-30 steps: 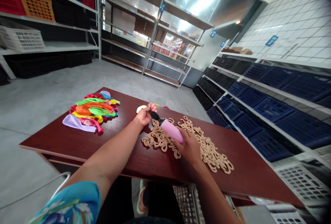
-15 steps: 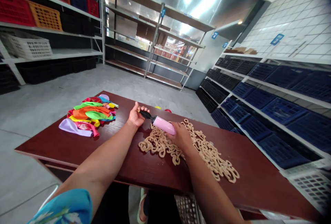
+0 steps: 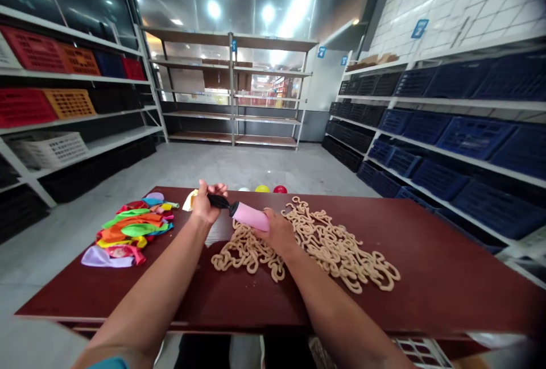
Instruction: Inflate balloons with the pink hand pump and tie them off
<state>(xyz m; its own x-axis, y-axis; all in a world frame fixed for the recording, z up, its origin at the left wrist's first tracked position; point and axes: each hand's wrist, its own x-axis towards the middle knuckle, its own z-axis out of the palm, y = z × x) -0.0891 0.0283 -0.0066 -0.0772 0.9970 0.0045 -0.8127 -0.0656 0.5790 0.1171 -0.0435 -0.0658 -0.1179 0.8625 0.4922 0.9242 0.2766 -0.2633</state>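
A balloon pump with a pink barrel [image 3: 251, 217] and a black nozzle end lies slanted between my hands, above the table. My right hand [image 3: 275, 232] is wrapped round the rear of the barrel. At the nozzle, my left hand [image 3: 207, 205] is closed, and a small pale-yellow balloon [image 3: 190, 200], limp, sticks out past its thumb side. The fingers hide where balloon and nozzle meet. Left of that hand lies a pile of flat, colourful balloons [image 3: 132, 226]. Below and right of the pump spread many beige, curled, rope-like pieces [image 3: 336, 249].
The dark red table [image 3: 430, 255] carries all this. Inflated yellow [image 3: 261, 189] and red [image 3: 280, 189] balloons show beyond its far edge. Shelves of blue crates [image 3: 478, 136] stand on the right, coloured crates [image 3: 70, 103] on the left, and a metal rack [image 3: 234, 90] at the back.
The view has levelled and turned right. The pale balloon now shows at my left hand, whose fingers have closed in at the nozzle. My right hand keeps its grip on the barrel.
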